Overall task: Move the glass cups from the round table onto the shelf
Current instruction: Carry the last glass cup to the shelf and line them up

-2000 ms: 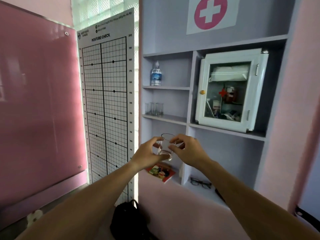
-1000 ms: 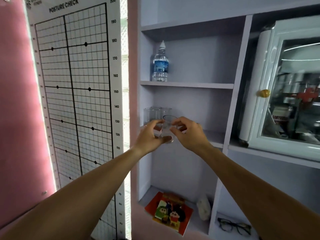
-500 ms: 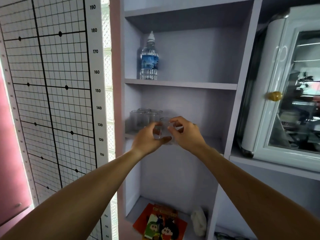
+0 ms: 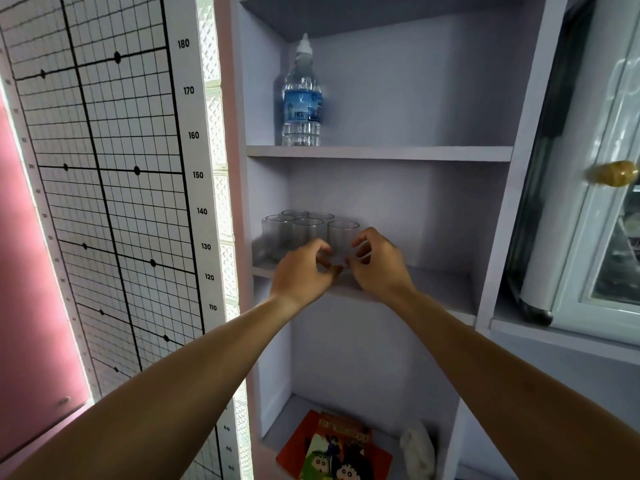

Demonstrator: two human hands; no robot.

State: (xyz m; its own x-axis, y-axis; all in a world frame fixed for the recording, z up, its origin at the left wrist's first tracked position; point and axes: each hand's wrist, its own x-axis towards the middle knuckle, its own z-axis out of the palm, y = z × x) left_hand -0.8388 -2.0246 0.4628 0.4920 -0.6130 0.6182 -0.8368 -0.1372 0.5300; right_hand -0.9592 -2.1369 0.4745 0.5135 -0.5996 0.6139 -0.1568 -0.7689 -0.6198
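A glass cup (image 4: 343,239) is being set down on the shelf (image 4: 440,287), the middle board of the unit, below the board that carries the water bottle (image 4: 302,98). The cup is held from both sides: the left hand (image 4: 304,268) has its curled fingers and thumb at the cup's left flank, and the right hand (image 4: 377,263) pinches the right flank in the same way. The base of the cup is hidden behind the fingers, so it cannot be told whether it already rests on the board or hangs just above it; the picture is also slightly blurred there.

Just to the left of the held cup a cluster of four cups (image 4: 298,230) is seen, standing upright and close together against the left wall of the compartment. The held cup is placed at the right edge of that cluster, near its neighbour; whether the two touch cannot be made out.

The step in hand is judged to be the placing of this cup. For the next move, the cup is to be lowered until it is flat on the board, and both grips are to be loosened evenly, so that nothing is knocked against the cluster. The hands are then to be drawn straight back toward the front edge of the shelf. The round tabletop is not in view, so how many cups remain there cannot be told.
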